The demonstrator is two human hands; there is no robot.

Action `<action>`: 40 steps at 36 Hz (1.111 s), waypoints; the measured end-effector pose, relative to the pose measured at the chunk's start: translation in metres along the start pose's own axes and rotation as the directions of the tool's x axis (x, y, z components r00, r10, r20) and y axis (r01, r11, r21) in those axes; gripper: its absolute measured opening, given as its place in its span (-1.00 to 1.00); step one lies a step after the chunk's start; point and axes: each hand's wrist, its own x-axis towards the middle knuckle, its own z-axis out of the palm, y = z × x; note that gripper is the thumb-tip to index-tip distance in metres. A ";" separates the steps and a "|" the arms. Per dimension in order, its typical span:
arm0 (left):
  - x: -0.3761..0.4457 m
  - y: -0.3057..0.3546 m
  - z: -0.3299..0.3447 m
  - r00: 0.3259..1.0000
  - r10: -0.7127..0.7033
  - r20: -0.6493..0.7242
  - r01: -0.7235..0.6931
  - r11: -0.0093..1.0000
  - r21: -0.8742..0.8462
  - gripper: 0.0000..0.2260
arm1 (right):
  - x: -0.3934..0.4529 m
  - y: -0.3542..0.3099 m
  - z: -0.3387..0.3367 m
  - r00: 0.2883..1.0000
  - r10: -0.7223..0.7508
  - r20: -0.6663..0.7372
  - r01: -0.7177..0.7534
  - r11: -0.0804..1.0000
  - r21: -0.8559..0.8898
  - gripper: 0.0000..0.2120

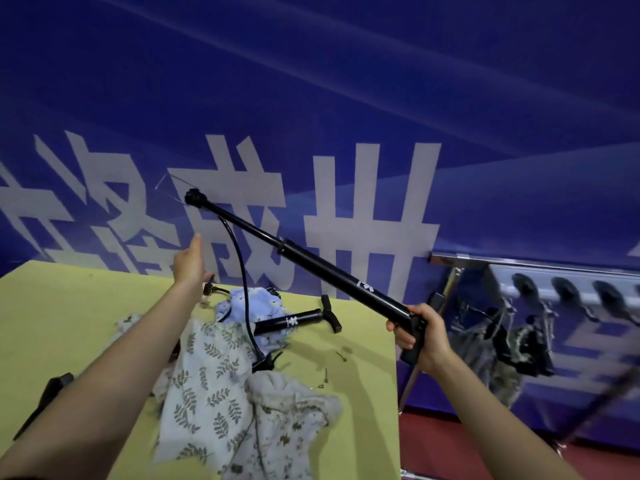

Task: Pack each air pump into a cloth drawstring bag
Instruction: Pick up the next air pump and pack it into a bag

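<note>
My right hand (pixel 424 336) grips the handle end of a long black air pump (pixel 311 258), held in the air and slanting up to the left, its base near the blue wall. Its black hose (pixel 242 282) hangs in a loop down to the table. My left hand (pixel 190 263) is raised with straight fingers, close to the hose but apart from it. A second black pump (pixel 294 321) lies on the table with its T-handle to the right. A white leaf-print cloth bag (pixel 221 393) lies crumpled in front of it, and a blue floral bag (pixel 249 304) behind.
The yellow-green table (pixel 69 306) ends at a right edge near my right wrist. Another black object (pixel 48 393) lies at the table's left. Small metal bits (pixel 341 356) lie right of the bags. A rack with hooks (pixel 554 289) stands on the right against the blue banner wall.
</note>
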 end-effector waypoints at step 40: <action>-0.015 0.033 0.017 0.982 0.063 0.179 0.043 0.846 -0.531 -0.79 | -0.060 0.035 -0.051 0.988 0.156 0.002 -0.155 0.980 0.128 -0.50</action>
